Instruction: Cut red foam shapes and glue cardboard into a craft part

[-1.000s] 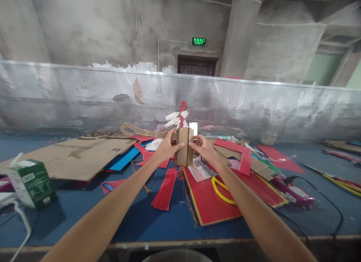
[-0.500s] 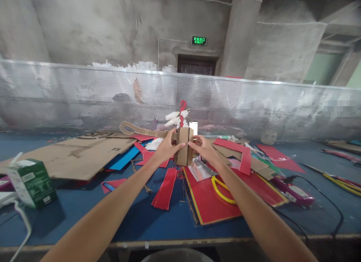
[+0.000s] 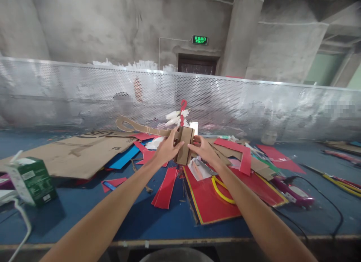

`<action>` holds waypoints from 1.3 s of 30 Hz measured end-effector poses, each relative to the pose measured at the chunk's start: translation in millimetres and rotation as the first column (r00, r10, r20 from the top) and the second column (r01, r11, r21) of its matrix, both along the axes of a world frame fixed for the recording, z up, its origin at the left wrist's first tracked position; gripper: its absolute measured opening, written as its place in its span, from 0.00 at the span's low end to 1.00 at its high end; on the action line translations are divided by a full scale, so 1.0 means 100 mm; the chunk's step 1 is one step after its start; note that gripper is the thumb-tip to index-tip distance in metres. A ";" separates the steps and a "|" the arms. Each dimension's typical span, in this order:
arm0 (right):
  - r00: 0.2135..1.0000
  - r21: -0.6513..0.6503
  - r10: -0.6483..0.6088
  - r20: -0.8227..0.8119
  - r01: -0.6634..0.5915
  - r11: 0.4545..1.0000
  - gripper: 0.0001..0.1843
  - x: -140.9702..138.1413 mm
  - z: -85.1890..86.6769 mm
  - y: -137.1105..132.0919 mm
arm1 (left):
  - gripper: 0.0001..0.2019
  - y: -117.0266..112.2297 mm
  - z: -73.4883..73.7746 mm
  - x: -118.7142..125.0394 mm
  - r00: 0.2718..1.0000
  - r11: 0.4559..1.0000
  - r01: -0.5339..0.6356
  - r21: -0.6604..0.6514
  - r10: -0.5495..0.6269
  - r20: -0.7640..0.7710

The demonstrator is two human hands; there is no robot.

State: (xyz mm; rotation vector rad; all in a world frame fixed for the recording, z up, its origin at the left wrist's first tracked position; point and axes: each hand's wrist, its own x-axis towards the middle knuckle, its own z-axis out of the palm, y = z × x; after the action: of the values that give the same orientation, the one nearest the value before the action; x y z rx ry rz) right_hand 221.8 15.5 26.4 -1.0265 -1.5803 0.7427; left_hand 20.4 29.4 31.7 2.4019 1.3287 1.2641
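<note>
Both of my hands grip a brown cardboard box (image 3: pixel 185 145), raised a little above the blue table and slightly tilted. My left hand (image 3: pixel 167 146) is closed on its left side, thumb across the front. On the right side, my right hand (image 3: pixel 203 148) presses with its thumb at the front edge; its other fingers are partly hidden. A long cardboard strip with a looped end (image 3: pixel 126 124) sticks out leftward from beside my left hand. Behind the box top show a red looped strip (image 3: pixel 183 104) and white flower-like pieces (image 3: pixel 172 116); whether they are joined to the box I cannot tell.
Flat cardboard (image 3: pixel 76 153) covers the left, with a green box (image 3: pixel 35 181) in front. Red strips (image 3: pixel 166 188) lie near the middle. Yellow-handled scissors (image 3: pixel 222 190) rest on a red board (image 3: pixel 214 213). A purple device (image 3: pixel 293 192) with a black cable sits right. A perforated metal screen (image 3: pixel 239 104) stands behind.
The box has tilted slightly, and the looped end of the cardboard strip has shifted left and a little up. Both hands keep their hold.
</note>
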 end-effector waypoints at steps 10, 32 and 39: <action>0.994 0.222 -0.098 0.054 0.084 0.971 0.26 0.03 -0.06 0.09 | 0.42 0.00 0.00 -0.01 0.991 0.994 0.093 0.054 -0.097 0.087; 0.986 0.097 -0.011 -0.165 0.027 0.995 0.20 0.05 -0.04 0.07 | 0.48 0.17 -0.06 0.00 0.767 0.857 0.511 -0.063 -0.421 0.485; 0.996 0.160 -0.041 -0.081 0.054 0.986 0.20 0.05 0.00 0.05 | 0.48 0.26 -0.09 -0.02 0.765 0.883 0.437 -0.173 -0.263 0.587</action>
State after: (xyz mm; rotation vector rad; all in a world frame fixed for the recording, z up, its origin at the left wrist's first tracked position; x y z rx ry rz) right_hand 226.8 20.2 26.0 -0.9028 -1.5183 0.6037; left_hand 18.5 55.3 22.6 1.7621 0.7745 1.3697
